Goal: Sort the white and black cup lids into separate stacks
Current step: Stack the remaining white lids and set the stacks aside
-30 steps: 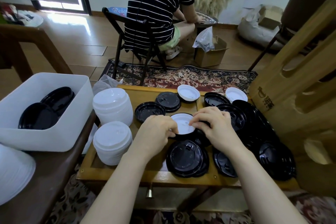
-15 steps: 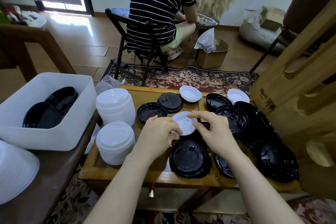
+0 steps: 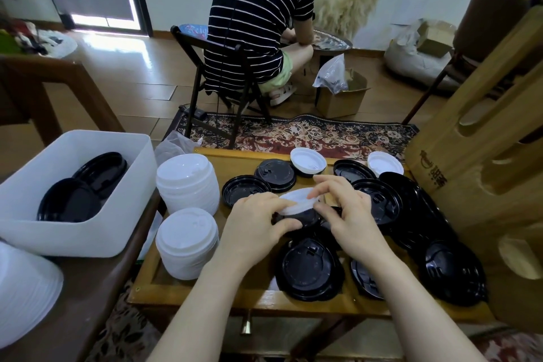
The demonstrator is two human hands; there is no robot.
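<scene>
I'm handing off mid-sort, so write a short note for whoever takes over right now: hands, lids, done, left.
Both hands, left hand and right hand, pinch one white lid, tilted above a black lid.
Done: two white stacks at the tray's left; some black lids in the white bin.
Left: two loose white lids at the far edge, scattered black lids across the tray.

A wooden tray table (image 3: 205, 301) carries white lid stacks (image 3: 188, 244) and scattered black lids (image 3: 308, 269).
</scene>
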